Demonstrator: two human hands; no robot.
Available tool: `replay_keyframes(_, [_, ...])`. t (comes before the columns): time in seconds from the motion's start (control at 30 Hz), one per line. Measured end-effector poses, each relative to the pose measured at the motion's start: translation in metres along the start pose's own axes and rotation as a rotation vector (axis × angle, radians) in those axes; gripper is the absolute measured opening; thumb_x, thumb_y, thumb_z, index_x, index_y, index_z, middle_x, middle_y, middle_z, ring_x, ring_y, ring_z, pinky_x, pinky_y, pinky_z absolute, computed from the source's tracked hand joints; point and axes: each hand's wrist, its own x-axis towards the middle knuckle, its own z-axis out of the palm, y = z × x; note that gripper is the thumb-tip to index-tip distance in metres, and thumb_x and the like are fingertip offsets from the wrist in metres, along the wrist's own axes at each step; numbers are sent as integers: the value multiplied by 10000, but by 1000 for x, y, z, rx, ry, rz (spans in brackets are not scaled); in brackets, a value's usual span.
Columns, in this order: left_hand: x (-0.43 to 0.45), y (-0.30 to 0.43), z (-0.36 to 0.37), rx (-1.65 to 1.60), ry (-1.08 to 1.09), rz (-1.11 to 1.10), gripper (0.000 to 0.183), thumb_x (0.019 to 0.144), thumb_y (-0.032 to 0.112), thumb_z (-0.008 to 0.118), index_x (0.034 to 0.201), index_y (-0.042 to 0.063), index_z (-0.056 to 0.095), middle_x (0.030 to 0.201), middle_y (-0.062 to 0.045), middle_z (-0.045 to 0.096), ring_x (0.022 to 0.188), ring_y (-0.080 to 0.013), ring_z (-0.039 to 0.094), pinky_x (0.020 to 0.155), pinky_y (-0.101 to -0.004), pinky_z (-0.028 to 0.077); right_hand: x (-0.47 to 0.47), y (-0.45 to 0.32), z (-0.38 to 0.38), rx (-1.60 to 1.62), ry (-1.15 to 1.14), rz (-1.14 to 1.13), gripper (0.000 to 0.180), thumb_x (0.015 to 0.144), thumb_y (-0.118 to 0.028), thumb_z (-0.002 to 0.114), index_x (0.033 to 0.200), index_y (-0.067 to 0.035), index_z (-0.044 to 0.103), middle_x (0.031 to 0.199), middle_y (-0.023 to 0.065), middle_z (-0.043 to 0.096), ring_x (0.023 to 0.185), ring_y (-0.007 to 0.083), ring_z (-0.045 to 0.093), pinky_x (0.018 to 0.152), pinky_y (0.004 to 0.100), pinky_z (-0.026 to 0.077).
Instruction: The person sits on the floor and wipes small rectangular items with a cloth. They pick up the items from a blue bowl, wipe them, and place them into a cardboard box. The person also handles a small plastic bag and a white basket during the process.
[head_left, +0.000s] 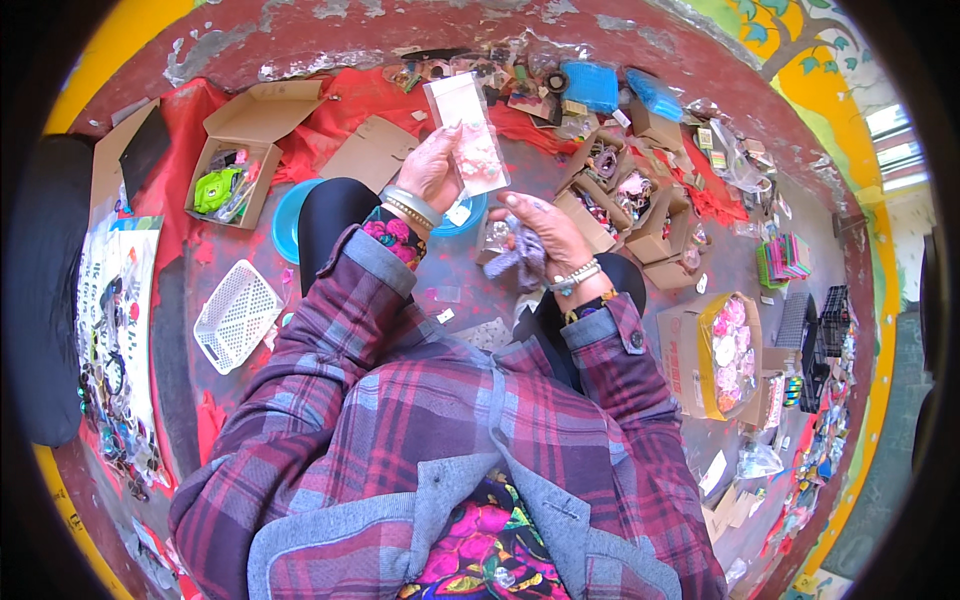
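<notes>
My left hand (431, 172) grips the edge of a clear plastic packet (480, 161) with a white top and small pink and pale pieces inside. The packet stands tilted above a blue plastic basin (459, 217), which shows partly between my knees. In my right hand (553, 234) is a purple-grey fabric piece (517, 255), perhaps a bow or hair tie, hanging below the curled fingers. Beside those fingers is a clear plastic wrapping or container (495, 234), partly hidden; whether the hand touches it I cannot tell.
An opened cardboard box (259, 176) holds a green pouch. A white perforated basket (236, 315) lies to the left. Divided cardboard boxes (656, 240) of hair accessories and a carton (679, 352) of pink flower-like pieces stand to the right. Blue baskets (590, 86) are by the wall.
</notes>
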Motion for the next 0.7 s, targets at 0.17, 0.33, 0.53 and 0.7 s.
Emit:
replay_keyframes(0.17, [3,-4,4,-23,-58,-15,407,919,236,433,1222,-33,394,1137,-182,529,1036,-269,536,884,-423,437,30,9,0,61,-44,-76,212,838,-179,592,940,3,558,834,126,629,594,143,578,555,259,484])
replay_keyframes(0.33, [9,7,-10,63,77,44,249,882,145,509,1093,13,497,1013,-146,592,893,-265,595,813,-437,484,45,2,-15,-236,24,-140,147,800,-139,617,828,5,619,698,31,602,580,86,545,530,228,438])
replay_keyframes(0.53, [13,1,-16,-32,336,63,193,899,148,481,1053,35,510,951,-90,587,881,-247,585,810,-418,488,55,2,-27,-276,132,-231,156,791,-149,627,820,3,609,676,17,596,592,74,549,541,217,436])
replay_keyframes(0.7, [17,0,-25,-97,310,18,255,913,219,460,1109,62,503,1022,-109,594,935,-281,585,821,-458,470,64,4,-35,-245,121,-216,152,789,-152,625,816,-3,608,674,16,596,586,74,544,544,220,435])
